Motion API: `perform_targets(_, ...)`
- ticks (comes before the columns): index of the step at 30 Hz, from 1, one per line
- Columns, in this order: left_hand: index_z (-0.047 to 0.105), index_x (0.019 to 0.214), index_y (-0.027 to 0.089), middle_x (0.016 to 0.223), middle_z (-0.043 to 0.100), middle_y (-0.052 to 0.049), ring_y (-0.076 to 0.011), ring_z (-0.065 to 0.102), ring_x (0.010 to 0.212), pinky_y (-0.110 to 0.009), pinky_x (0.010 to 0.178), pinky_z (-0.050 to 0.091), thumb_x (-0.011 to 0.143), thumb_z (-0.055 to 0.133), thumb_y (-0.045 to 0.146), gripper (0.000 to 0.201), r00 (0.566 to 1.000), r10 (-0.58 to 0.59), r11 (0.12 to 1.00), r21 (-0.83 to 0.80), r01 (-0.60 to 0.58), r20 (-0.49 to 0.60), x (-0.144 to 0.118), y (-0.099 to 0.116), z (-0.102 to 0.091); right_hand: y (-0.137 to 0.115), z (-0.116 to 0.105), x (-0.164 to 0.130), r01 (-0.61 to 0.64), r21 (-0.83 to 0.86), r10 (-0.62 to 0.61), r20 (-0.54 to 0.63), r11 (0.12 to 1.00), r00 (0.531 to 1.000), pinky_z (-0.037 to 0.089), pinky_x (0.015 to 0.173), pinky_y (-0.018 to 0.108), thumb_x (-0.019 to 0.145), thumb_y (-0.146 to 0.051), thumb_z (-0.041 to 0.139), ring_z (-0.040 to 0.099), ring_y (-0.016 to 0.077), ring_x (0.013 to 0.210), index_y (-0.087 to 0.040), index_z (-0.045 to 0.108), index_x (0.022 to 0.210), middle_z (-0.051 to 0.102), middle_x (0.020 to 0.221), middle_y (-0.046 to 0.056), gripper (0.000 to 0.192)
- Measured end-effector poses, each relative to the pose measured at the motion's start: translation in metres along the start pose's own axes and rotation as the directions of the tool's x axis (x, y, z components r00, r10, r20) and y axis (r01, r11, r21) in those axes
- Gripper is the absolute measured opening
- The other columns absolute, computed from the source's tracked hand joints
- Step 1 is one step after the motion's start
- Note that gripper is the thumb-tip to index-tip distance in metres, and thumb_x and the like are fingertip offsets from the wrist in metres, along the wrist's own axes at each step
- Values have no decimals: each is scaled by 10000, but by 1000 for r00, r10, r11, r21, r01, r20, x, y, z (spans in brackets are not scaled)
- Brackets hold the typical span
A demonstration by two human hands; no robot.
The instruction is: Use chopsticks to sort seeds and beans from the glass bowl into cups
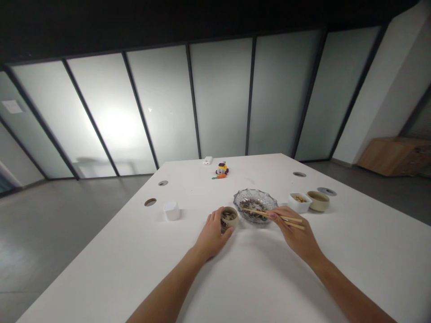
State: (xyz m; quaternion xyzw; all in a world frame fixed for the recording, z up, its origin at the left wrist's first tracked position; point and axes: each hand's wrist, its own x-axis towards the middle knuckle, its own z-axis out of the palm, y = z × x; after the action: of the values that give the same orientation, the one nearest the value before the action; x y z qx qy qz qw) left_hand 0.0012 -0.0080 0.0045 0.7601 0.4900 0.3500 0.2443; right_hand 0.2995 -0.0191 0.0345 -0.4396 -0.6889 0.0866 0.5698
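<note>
My left hand (214, 232) is wrapped round the left side of a small beige cup (233, 223), which stands upright with dark and pale bits inside. In my right hand (293, 229) is a pair of wooden chopsticks (261, 212), their tips reaching into a clear glass bowl (271, 199). Small dark seed-like pieces (251, 206) cover the bottom of that bowl; their exact kind is too small to tell. Just beyond my right hand stands a white square dish (299, 206) with pale pieces in it, touching or nearly touching a second beige cup (319, 204).
A white container (172, 211) sits to the left on the white table (141, 269). Farther back are a yellow toy vehicle (222, 168), an orange carrot-like object (220, 176) and a white power strip (208, 160). Round cable holes (150, 202) open near both side edges.
</note>
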Motion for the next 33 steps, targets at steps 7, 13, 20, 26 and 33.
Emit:
perform_targets(7, 482, 1648, 248, 1640, 608, -152, -355, 550, 1534, -545, 1337, 428, 978, 747, 320, 724, 1000, 9, 1000, 6, -9, 0, 1, -2, 1, 0, 4, -3, -4, 61, 7, -42, 998, 999, 691, 793, 395, 1056, -691, 712, 832, 278, 922, -272, 898, 1028, 881, 1032, 102, 459)
perform_targets(13, 465, 1651, 231, 1631, 608, -160, -350, 552, 1527, -542, 1332, 430, 982, 736, 308, 726, 1000, 12, 1000, 21, -13, 6, 2, -3, 3, -3, 10, -3, 4, 74, -1, -40, 997, 999, 683, 755, 367, 1055, -697, 713, 825, 262, 872, -251, 881, 948, 864, 966, 97, 489)
perform_targets(20, 467, 1642, 230, 1640, 602, -168, -358, 548, 1534, -559, 1338, 420, 981, 740, 305, 719, 1000, 21, 1000, 22, -21, -4, 2, -5, 2, -5, 10, -1, 7, 39, -5, -44, 999, 999, 686, 756, 358, 1059, -709, 693, 814, 253, 839, -249, 865, 901, 845, 918, 88, 516)
perform_targets(26, 475, 1641, 248, 1628, 613, -156, -354, 556, 1525, -557, 1336, 425, 980, 746, 309, 717, 1000, 16, 1000, 11, -16, -13, 2, -7, 4, 4, 2, 2, -113, 173, 139, -142, 978, 980, 747, 814, 420, 1000, -709, 775, 846, 277, 880, -254, 846, 922, 851, 944, 99, 468)
perform_targets(33, 492, 1641, 258, 1637, 615, -148, -359, 558, 1528, -544, 1333, 434, 977, 758, 324, 719, 1000, 12, 1000, -5, -12, -7, 0, 0, 1, 22, -9, 11, -162, 512, 293, -185, 843, 938, 773, 939, 543, 981, -668, 828, 874, 262, 955, -286, 788, 899, 856, 949, 41, 393)
